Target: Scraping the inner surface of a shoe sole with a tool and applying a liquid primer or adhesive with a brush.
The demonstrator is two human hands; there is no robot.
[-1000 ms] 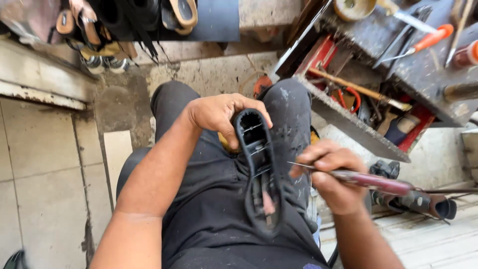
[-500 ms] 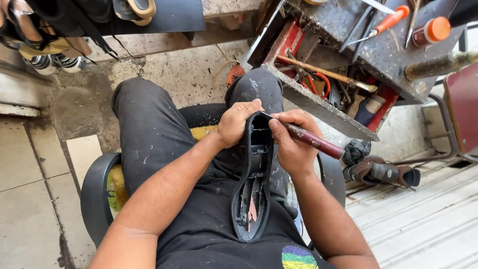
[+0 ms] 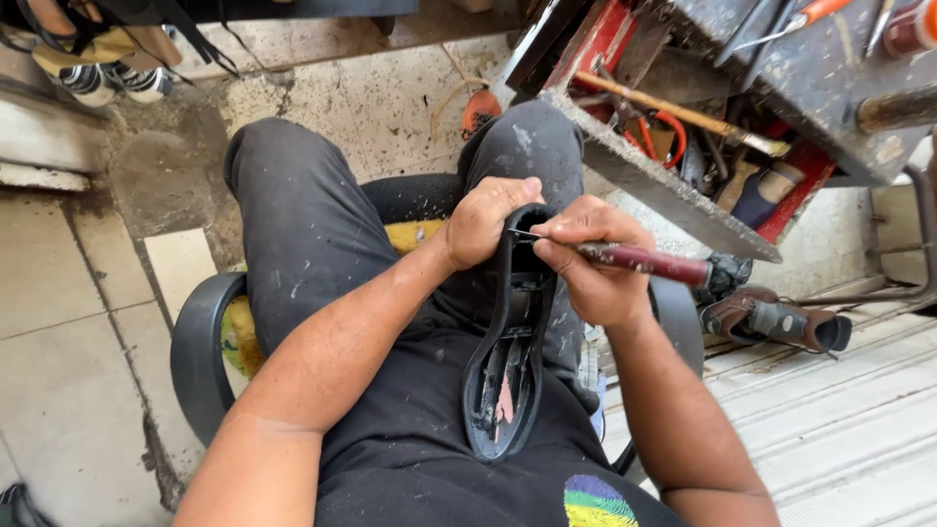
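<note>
A black shoe sole (image 3: 508, 381) lies lengthwise on my lap, its hollow inner side up, with a pink scrap near the end closest to my body. My left hand (image 3: 483, 220) grips the far end of the sole from the left. My right hand (image 3: 586, 259) holds a thin metal tool with a dark red handle (image 3: 639, 261). The tool's tip touches the inside of the sole's far end, just beside my left fingers. I sit on a black chair (image 3: 200, 342) in dark, dust-marked trousers.
A worn wooden toolbox (image 3: 683, 127) with a hammer, red cord and other tools stands ahead right of my knee. A dark shoe (image 3: 781, 322) lies on the planks at right. Sandals and shoes (image 3: 98, 59) sit at the top left; tiled floor at left.
My right hand has brought the tool from beside the sole's middle up to its far end. My left hand has stayed on that end, and the view has dropped lower over my lap.
</note>
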